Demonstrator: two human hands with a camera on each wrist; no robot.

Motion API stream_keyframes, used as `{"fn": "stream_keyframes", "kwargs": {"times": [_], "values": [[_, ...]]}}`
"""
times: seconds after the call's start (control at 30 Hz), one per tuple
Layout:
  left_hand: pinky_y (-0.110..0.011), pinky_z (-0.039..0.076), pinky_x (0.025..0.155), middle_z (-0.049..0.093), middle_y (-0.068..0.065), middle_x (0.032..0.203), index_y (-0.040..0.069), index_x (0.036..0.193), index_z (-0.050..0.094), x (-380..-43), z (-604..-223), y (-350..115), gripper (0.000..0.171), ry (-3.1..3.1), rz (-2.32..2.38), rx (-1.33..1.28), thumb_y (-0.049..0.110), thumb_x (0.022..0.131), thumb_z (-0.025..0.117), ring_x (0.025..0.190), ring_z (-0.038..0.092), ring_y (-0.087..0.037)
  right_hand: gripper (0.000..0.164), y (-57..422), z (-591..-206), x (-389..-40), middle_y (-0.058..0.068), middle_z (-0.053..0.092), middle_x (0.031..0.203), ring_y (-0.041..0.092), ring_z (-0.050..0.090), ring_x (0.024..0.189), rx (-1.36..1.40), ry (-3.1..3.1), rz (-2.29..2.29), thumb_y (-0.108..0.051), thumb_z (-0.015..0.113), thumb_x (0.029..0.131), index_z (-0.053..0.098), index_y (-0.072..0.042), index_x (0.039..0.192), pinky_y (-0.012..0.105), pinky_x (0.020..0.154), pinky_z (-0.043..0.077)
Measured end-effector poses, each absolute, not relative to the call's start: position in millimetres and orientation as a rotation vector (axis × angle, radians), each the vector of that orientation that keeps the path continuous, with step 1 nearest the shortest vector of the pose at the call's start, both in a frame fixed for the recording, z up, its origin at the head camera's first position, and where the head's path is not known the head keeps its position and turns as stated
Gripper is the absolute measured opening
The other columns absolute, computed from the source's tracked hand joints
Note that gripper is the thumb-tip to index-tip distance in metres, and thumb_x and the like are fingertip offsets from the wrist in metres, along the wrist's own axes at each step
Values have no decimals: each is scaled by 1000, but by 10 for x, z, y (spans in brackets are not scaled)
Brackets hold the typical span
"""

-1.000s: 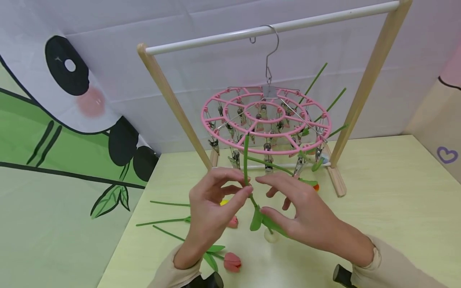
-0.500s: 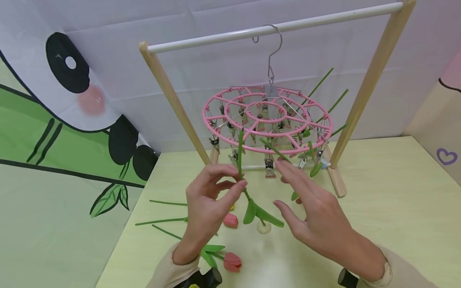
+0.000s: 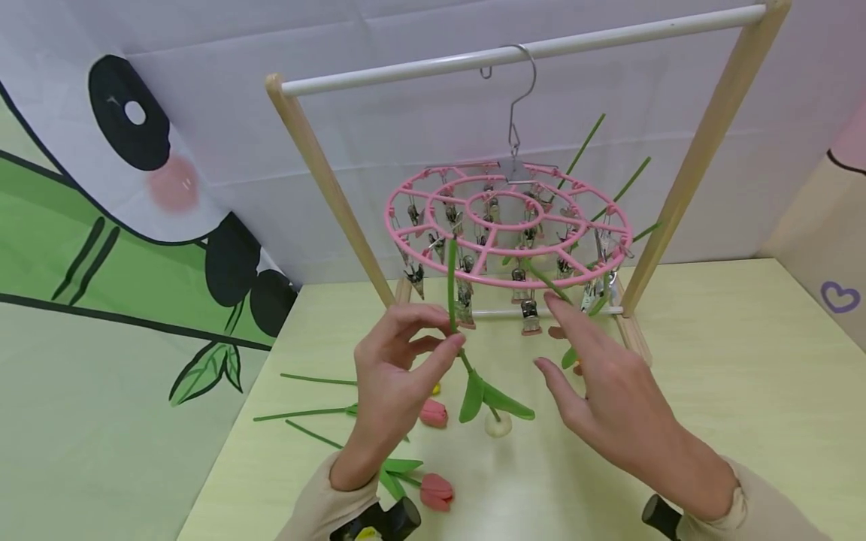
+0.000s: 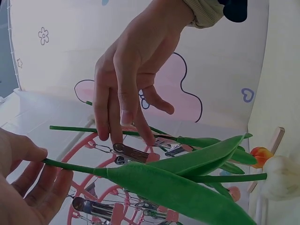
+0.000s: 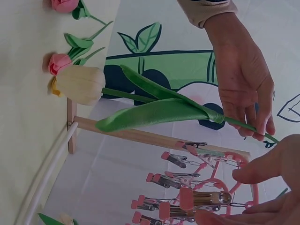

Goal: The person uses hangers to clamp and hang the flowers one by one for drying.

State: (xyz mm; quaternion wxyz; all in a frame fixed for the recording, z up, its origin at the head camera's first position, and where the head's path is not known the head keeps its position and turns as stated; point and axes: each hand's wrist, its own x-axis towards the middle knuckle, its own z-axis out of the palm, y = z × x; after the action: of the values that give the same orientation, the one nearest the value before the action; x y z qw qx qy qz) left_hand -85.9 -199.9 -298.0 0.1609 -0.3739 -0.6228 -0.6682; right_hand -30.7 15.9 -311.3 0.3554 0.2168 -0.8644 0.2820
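Observation:
In the head view my left hand pinches the green stem of a white tulip between thumb and fingers. Its stem end points up past the front of a pink round clip hanger; leaves and blossom hang below. The right wrist view shows the pale blossom on the left and the fingers of my left hand on the stem. My right hand is spread, thumb apart from fingers, its fingertips right by the stem of another hung tulip. Metal clips with pink tips appear beside those fingers.
The hanger hooks over a white rod on a wooden frame. More tulip stems stick out at its right. Tulips lie on the table at left, including pink ones. An orange blossom shows in the left wrist view.
My right hand has moved right, away from the white tulip's stem and leaves. The left hand still pinches the stem, slightly further left. The hanger has turned a little, shifting its clips.

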Motion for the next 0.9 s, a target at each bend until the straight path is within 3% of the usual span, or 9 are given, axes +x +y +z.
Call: {"fn": "stream_keyframes", "kwargs": {"times": [0.17,0.4,0.6,0.73,0.9], "values": [[-34,58,73,59,-13,100,-5,99,58,-856,-3001,-1966,23,-1780,-1915,-1067,-12,79,66,83,64,-20,57,211,-3113,-411,17,57,120,15,60,80,594,-2324,705,4,63,85,40,4,137,25,54,48],[-34,58,72,57,-15,99,-6,98,58,-860,-3023,-1923,22,-1786,-1912,-1086,-13,79,66,84,63,-19,43,305,-3119,-543,4,60,96,5,44,60,640,-2233,827,2,66,84,53,2,125,16,47,38],[-33,57,72,56,-17,97,-6,97,58,-874,-3042,-1894,19,-1767,-1916,-1097,-10,80,67,83,63,-19,40,336,-3124,-607,1,64,95,6,54,68,612,-2186,1059,3,70,81,61,-1,119,13,51,47],[-33,57,72,56,-16,96,-6,97,58,-879,-3057,-1872,17,-1758,-1919,-1104,-7,82,67,82,63,-19,33,349,-3120,-614,2,65,92,9,61,67,520,-2208,1272,2,68,84,63,-1,117,20,55,54],[-34,58,71,56,-18,95,-7,96,58,-882,-3069,-1846,16,-1746,-1917,-1114,-4,84,67,81,63,-21,25,388,-3106,-611,4,64,89,12,63,60,414,-2245,1459,-7,65,89,63,-5,114,27,50,54]]}}
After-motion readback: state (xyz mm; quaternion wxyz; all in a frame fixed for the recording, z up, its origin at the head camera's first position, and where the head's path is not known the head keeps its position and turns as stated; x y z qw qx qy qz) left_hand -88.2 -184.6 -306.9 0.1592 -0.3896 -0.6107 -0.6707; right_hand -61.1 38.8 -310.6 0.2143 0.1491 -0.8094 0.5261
